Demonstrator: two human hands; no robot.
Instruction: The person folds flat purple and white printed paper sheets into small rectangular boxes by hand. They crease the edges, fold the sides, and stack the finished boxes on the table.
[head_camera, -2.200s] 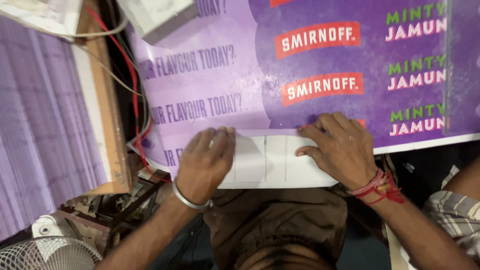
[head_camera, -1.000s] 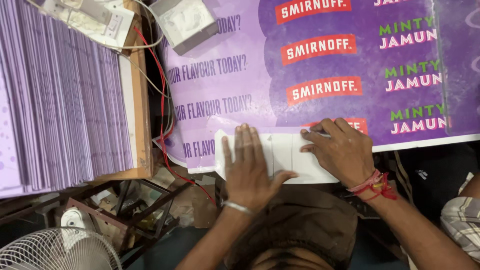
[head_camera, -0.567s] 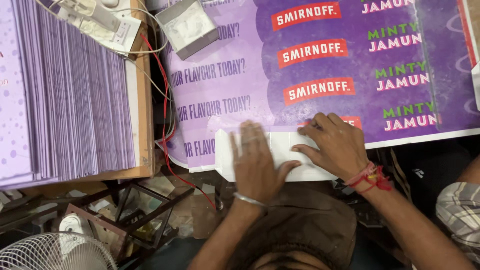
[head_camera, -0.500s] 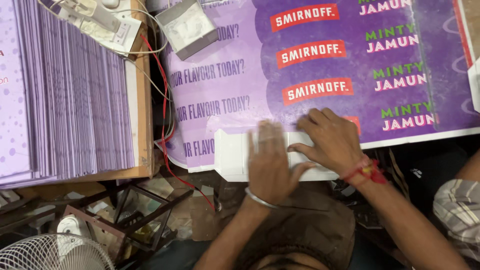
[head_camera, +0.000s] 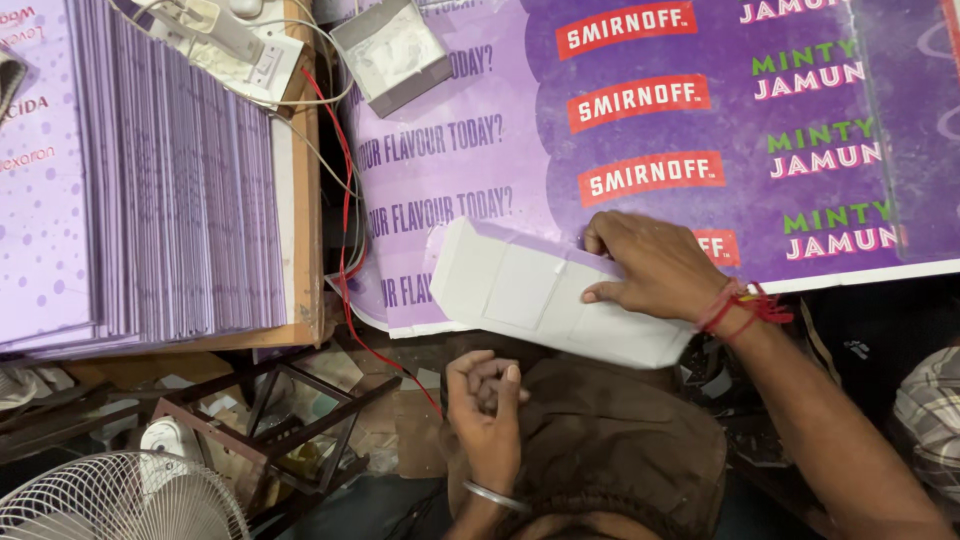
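Right hand (head_camera: 650, 270) presses flat on folded white-backed purple card flap (head_camera: 545, 300). Left hand (head_camera: 485, 410) curled loose below flap, off it. Purple sheet stack (head_camera: 150, 180) left of flap.
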